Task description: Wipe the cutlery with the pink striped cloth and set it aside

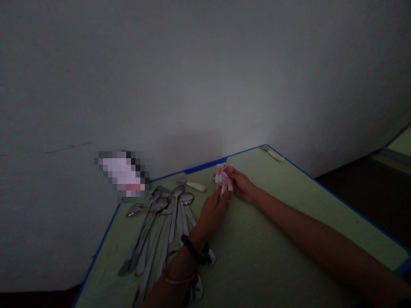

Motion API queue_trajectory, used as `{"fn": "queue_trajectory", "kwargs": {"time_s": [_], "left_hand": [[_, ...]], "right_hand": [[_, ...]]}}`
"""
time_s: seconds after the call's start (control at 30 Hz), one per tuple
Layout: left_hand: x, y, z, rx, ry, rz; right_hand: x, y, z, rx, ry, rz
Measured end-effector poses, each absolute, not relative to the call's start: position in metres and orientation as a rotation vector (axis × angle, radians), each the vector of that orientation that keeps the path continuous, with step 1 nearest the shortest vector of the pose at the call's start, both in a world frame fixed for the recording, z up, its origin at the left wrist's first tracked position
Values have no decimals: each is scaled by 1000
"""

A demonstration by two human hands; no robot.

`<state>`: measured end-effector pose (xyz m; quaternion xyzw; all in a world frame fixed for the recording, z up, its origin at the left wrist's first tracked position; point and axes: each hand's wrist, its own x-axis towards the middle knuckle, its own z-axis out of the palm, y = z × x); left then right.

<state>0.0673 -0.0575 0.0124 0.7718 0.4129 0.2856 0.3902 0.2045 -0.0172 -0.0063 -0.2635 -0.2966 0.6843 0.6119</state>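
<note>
2 hands are close together over the green counter (282, 222). The left hand (215, 207) has its fingers closed around a pale handle (222, 189). The right hand (240, 184) has its fingers closed on a pink cloth (221, 174), bunched around the handle's far end. Small tips (229, 164) seem to poke out past the cloth, so a finger could get pricked if the cloth slid. The handle could drop if the left fingers went loose. The left arm (180, 264), with a black band (190, 248) at its wrist, is over a messy pile of spoons (165, 239), and could push them about if it dipped. 1 pale fork (275, 155) lies by the far right corner and could fall if the counter got bumped hard.
</note>
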Motion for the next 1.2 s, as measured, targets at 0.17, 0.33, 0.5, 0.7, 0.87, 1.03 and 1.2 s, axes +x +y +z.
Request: {"fn": "queue_trajectory", "kwargs": {"time_s": [0.17, 0.33, 0.5, 0.7, 0.87, 1.03, 1.2], "left_hand": [[68, -57, 9, 1934, 1045, 733], [68, -57, 5, 1947, 1046, 717], [68, -58, 10, 1941, 1038, 739], [68, -59, 11, 1902, 1049, 707], [67, -59, 9, 1870, 1020, 715], [67, -58, 5, 1844, 1005, 728], [67, -58, 4, 1836, 1017, 726]], "right_hand": [[204, -17, -7, -620, -661, 1632], [203, -19, -4, -627, -707, 1636], [204, -21, 0, -603, -620, 1683], [209, -21, 5, -549, -565, 1746], [211, -25, 12, -477, -577, 1750], [212, -26, 12, -465, -604, 1738], [212, -26, 14, -453, -606, 1768]]}}
